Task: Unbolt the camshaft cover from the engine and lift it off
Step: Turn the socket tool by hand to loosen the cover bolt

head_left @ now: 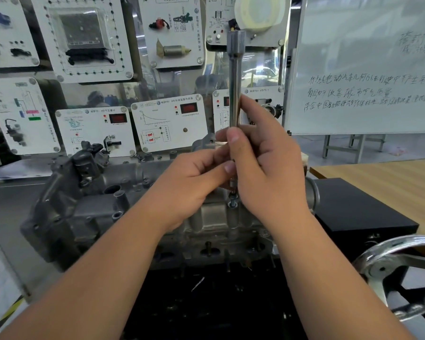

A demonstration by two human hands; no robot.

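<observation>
The engine [88, 212] carries the camshaft cover [133, 173] on top, above which both hands, the right hand [263, 165] and left hand [192, 182], grip an upright extension bar [235, 79] with curled fingers, its lower end over a bolt [232, 201].

Both hands hide the extension bar's [235, 77] lower end and much of the camshaft cover [133, 202].

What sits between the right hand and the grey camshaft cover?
Head view: the lower end of the long steel socket extension that both hands pinch, and under it a small silver bolt standing proud of the grey cast-metal camshaft cover. The right hand does not touch the cover.
</observation>
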